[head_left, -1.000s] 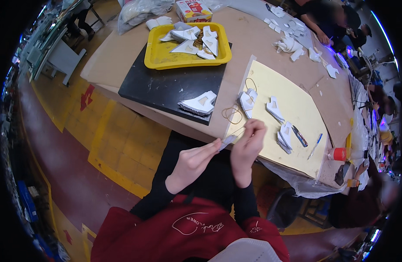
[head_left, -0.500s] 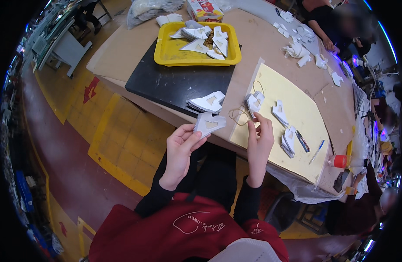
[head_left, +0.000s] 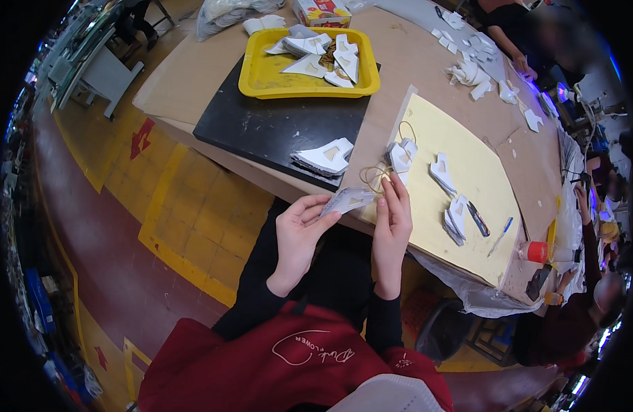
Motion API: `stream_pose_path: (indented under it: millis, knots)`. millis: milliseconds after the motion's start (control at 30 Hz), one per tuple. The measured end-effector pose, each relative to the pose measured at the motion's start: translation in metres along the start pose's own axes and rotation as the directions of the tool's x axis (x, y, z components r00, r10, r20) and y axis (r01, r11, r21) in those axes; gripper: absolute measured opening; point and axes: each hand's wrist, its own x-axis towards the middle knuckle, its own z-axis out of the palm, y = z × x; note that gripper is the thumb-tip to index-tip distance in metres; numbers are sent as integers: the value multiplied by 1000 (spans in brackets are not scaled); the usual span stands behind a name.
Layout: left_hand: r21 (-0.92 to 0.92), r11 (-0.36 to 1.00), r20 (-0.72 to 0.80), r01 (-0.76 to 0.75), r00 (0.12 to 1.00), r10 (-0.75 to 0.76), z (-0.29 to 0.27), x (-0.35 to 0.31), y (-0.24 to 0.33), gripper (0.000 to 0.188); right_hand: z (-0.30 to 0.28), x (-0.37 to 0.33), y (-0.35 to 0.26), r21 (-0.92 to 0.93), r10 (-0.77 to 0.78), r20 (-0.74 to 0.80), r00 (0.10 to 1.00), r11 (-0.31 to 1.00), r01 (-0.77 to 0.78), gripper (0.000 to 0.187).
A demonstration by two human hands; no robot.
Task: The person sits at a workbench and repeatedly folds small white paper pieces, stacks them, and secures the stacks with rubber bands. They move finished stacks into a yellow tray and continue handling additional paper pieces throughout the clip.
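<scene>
A small stack of white cut-out pieces (head_left: 351,200) is tilted over the table edge, with my left hand (head_left: 297,237) closed around its left end. My right hand (head_left: 390,237) is beside it, fingertips pinched at a tan rubber band (head_left: 375,174) that loops up toward the left. Just beyond lies a bundle of white pieces (head_left: 401,155), with another rubber band (head_left: 407,128) sticking out at its far end. Left of that, a stack of similar pieces (head_left: 324,155) rests on the corner of a black board (head_left: 261,127).
A yellow tray (head_left: 251,89) holding white pieces and rubber bands stands on the board. On the cream sheet (head_left: 426,123) lie two more stacks (head_left: 441,173), a cutter knife (head_left: 478,220) and a blue pen (head_left: 500,237). Another person's hand (head_left: 521,63) works across the table.
My left hand has tilted the stack and brought it right, toward my right hand. My right hand has shifted slightly left, its fingertips now at the rubber band.
</scene>
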Motion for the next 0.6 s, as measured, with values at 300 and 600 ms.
stream_pose_path:
  millis: [300,600]
  knots:
    - [-21,999,-64,38,997,-39,-1,2,-2,31,-18,-3,21,-219,130,-82,988,965,-145,23]
    - [-43,996,-95,80,992,-84,-2,0,-5,32,-42,12,34,-314,-156,-206,966,946,86,21]
